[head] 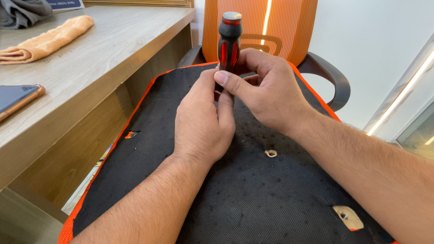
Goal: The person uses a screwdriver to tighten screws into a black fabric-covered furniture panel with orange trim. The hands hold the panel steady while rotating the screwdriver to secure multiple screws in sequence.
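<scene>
We hold one screwdriver [230,43] straight up over the black underside of the chair seat [253,203], which is turned toward us. Our right hand [266,92] is closed around the lower part of its black and red handle. Our left hand [203,122] pinches just below the handle, where the metal part must be. We cannot see the tip, because our fingers hide it.

What could go wrong? The tip could slip off its spot, since we cannot see it. Then it could poke our left fingers, which sit very close to it, or tear the black cloth. If we tilt the tool, it may not bite well. The seat could also wobble if we press hard.

Now we count. There is one screwdriver and we have two hands on it. In the black cloth we see three small holes: one on the left near the orange edge [130,134], one in the middle [271,153], and one bigger at the lower right [347,217]. There is one orange chair back [289,27].

On the desk [99,49] beside us lie one folded orange towel [45,40], one grey cloth [22,11] and one flat phone [16,99] near the edge.
</scene>
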